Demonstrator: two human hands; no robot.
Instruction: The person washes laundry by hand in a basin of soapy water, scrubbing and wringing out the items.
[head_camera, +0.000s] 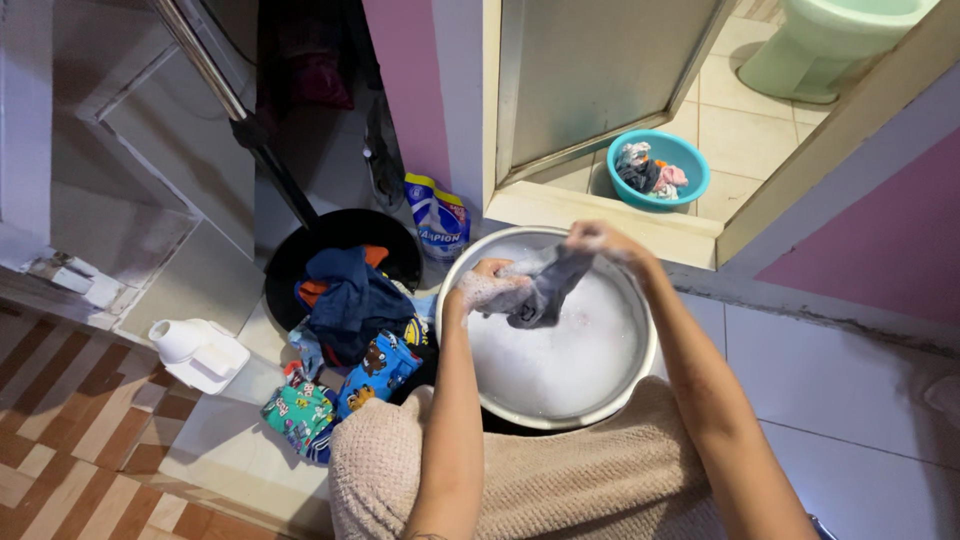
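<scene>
Both hands clamp the cloth: my left hand (487, 287) bunches one end in a soapy fist, my right hand (597, 240) pinches the other end, fingers closed on the fabric. The cloth (545, 290), dark grey and wet, hangs between them just above the suds, over the far side of the basin.

Basin (645, 375): round, pale rim, full of white foam; it sits on the tiled floor against my knees, which are covered by a beige towel (590, 470).

Pile of clothes (350, 340): left of the basin, touching it, heaped over a black tub (300, 255).

Blue bowl (690, 160): beyond the doorsill, well apart, holding a few small garments.

White bottle (195, 350): lying on the floor, far left.

Handling, judged: the cloth is soft, limp, heavy with water and slick with soap. A flat pinch would likely slip; gathered folds near each end give the surest hold.
</scene>
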